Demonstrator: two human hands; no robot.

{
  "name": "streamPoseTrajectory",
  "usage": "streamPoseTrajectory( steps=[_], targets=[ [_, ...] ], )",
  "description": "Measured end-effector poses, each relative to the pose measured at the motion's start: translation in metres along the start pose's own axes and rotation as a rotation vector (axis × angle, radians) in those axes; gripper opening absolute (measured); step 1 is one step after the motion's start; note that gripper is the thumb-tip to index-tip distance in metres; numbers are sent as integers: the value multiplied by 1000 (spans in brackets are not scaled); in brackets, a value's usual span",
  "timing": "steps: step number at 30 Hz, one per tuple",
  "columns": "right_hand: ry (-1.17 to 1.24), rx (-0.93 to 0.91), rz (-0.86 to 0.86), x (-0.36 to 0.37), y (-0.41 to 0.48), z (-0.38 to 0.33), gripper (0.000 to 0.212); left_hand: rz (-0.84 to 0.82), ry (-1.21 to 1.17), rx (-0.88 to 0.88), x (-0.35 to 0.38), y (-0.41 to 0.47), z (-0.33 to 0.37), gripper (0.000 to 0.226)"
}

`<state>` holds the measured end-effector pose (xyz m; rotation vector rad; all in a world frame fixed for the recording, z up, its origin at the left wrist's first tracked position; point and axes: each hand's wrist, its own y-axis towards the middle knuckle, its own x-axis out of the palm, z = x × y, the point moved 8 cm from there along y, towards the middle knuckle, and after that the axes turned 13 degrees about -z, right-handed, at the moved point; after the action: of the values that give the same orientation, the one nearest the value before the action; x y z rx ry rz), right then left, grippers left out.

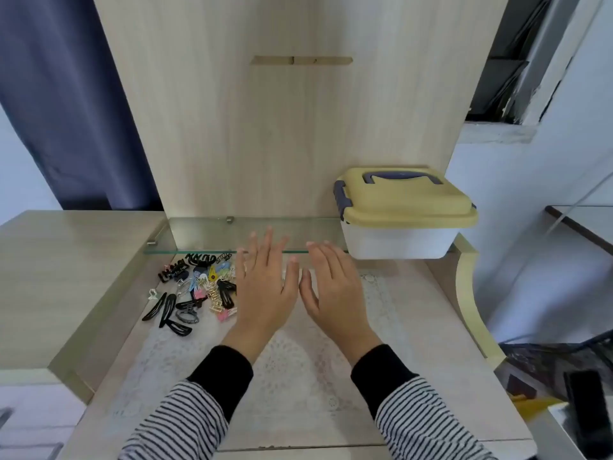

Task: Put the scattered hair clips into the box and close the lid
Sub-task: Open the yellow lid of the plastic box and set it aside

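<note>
At centre left we see the hair clips (pixel 199 288) heaped on the lace mat (pixel 298 366). They are hemmed in by the raised wooden ledge (pixel 83 277) on their left and the front edge of the glass shelf (pixel 205 234) above, and they overlap too much to count. Just right of the heap our left hand (pixel 265 290) hovers flat, fingers straight and spread, holding nothing. Our right hand (pixel 335 293) beside it is equally flat and empty. Bare mat lies open right of the two hands. At right one box (pixel 398 242), its single yellow lid (pixel 408 200) on, sits at the shelf's end.
</note>
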<state>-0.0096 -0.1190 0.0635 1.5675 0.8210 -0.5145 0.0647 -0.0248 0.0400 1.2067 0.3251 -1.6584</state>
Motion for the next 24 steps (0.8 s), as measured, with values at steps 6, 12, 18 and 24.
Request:
streamPoseTrajectory(
  steps=[6,12,18,24],
  targets=[
    [6,-55,170,-66,50,22,25,61,-410,178,-33,47,62,43],
    [-46,-1,92,-98,81,81,24,-55,-519,151,-16,97,88,44],
    [32,253,-26,-109,87,168,23,-219,-439,104,16,134,88,37],
    [268,615,-129,-114,73,247,26,-255,-553,-153,31,144,72,51]
  ],
)
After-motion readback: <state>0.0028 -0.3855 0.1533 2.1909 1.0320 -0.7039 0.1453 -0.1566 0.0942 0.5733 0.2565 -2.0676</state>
